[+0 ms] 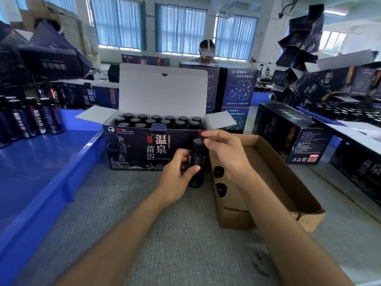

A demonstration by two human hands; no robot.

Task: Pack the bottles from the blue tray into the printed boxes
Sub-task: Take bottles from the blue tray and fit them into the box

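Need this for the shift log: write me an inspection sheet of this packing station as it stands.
surface: grey fabric-covered table.
job's things: blue tray at left with upright bottles; open printed box holding rows of capped bottles; one held bottle in front of it.
clutter: brown cardboard tray at right, with what look like two black caps inside.
hands: left hand grips the held bottle's body; right hand has its thumb and fingertips at the cap, grip unclear.
cables: thin wires on a far stand, details unclear.
surroundings: another person across the table, stacked printed boxes, curtained windows.
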